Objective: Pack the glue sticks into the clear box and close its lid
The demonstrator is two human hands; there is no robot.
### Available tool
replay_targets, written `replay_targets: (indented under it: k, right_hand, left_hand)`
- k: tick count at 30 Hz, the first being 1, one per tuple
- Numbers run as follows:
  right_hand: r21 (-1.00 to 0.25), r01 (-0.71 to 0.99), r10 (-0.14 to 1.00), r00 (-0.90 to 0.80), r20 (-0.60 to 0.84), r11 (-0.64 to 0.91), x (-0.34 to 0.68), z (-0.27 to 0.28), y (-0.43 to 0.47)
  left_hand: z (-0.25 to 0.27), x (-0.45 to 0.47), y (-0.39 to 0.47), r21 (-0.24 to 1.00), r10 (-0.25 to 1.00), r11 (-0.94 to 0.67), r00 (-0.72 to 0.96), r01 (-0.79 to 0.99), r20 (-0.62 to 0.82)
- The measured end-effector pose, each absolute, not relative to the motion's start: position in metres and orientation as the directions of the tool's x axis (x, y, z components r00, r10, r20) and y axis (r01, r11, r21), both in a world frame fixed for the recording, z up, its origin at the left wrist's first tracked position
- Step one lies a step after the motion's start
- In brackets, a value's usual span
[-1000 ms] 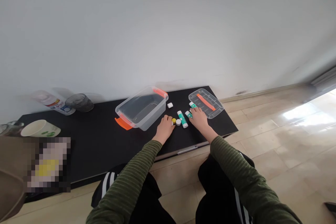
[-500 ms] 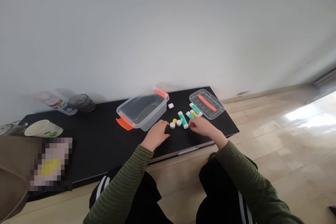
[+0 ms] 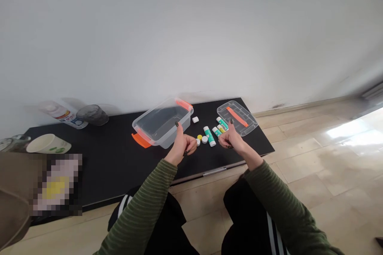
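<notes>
My left hand [image 3: 183, 144] is a fist with the thumb pointing up, holding nothing. It is in front of a clear plastic box [image 3: 170, 137] with orange latches, beside white caps [image 3: 204, 140] and a yellow cap [image 3: 199, 137]. My right hand [image 3: 233, 141] makes the same thumb-up fist, also with nothing in it. A teal-and-white glue stick [image 3: 210, 137] lies between the hands. Several more such sticks [image 3: 221, 122] lie beyond my right hand, which partly covers them. Behind it is the clear box lid [image 3: 252, 121] with an orange handle. A small white block [image 3: 195, 119] sits right of the box.
On the left of the black tabletop [image 3: 119, 167] stand a paper cup [image 3: 49, 144], a dark glass [image 3: 92, 115] and a white bottle [image 3: 64, 114]. A blurred-out patch [image 3: 56, 185] covers something at lower left. The wall [image 3: 191, 40] rises behind the table.
Both hands have turned from fingers-down beside the caps and sticks to fists with raised thumbs. The box, lid, caps and sticks stay where they were.
</notes>
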State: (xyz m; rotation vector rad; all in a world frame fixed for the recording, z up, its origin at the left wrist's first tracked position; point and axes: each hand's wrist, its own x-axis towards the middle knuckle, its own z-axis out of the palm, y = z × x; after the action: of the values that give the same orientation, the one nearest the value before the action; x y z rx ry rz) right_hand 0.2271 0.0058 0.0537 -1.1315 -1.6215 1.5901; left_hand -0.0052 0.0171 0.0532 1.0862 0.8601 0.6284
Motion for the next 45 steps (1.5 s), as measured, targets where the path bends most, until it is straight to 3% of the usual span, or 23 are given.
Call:
replay_targets:
  k: [4, 8, 11, 14, 17, 20, 24, 32, 37, 39, 42, 45]
  right_hand:
    - [-0.929, 0.279, 0.858, -0.386, -0.34, -0.243, 0.227, 0.034, 0.018]
    - [-0.913, 0.32, 0.862, -0.353, -0.364, -0.254, 0.228, 0.031, 0.02]
    - [-0.852, 0.483, 0.902, -0.248, -0.353, -0.201, 0.225, 0.031, 0.02]
    - [-0.581, 0.803, 0.953, -0.056, -0.299, -0.135, 0.216, 0.024, 0.021]
    - [-0.287, 0.956, 0.969, -0.005, -0.247, -0.068, 0.204, 0.014, 0.024]
    - [-0.207, 0.978, 0.967, -0.029, -0.254, -0.025, 0.192, 0.007, 0.026]
    - [-0.179, 0.983, 0.97, -0.02, -0.242, -0.025, 0.184, 0.005, 0.026]
    - [-0.226, 0.974, 0.983, -0.008, -0.184, -0.034, 0.189, 0.005, 0.027]
    - [-0.377, 0.917, 0.986, 0.085, -0.141, -0.133, 0.206, 0.017, 0.021]
    - [-0.494, 0.856, 0.986, 0.096, -0.135, -0.151, 0.213, 0.024, 0.017]
    - [-0.692, 0.702, 0.984, 0.077, -0.161, -0.168, 0.218, 0.032, 0.01]
    - [-0.844, 0.508, 0.984, 0.043, -0.176, -0.173, 0.214, 0.037, 0.001]
  left_hand:
    - [0.045, 0.0, 0.023, 0.928, 0.779, 0.365, 0.521, 0.077, -0.35]
    - [0.039, -0.001, 0.024, 0.944, 0.81, 0.3, 0.485, 0.141, -0.33]
    - [0.032, -0.003, 0.024, 0.911, 0.887, 0.185, 0.337, 0.367, -0.316]
    - [0.022, -0.002, 0.021, 0.713, 0.967, -0.024, 0.198, 0.701, -0.163]
    - [0.011, 0.001, 0.018, 0.46, 0.978, -0.18, 0.209, 0.87, -0.012]
    - [0.002, 0.002, 0.017, 0.345, 0.968, -0.207, 0.242, 0.915, -0.062]
    - [-0.002, 0.002, 0.02, 0.289, 0.956, -0.216, 0.263, 0.933, -0.132]
    - [-0.007, 0.003, 0.019, 0.271, 0.957, -0.238, 0.273, 0.933, -0.096]
    - [-0.003, 0.001, 0.015, 0.289, 0.956, -0.265, 0.289, 0.92, -0.042]
    - [0.003, -0.003, 0.017, 0.376, 0.967, -0.225, 0.253, 0.899, -0.027]
    - [0.014, -0.011, 0.022, 0.655, 0.986, -0.082, 0.157, 0.751, -0.057]
    - [0.025, -0.017, 0.025, 0.936, 0.974, 0.159, 0.108, 0.314, -0.201]
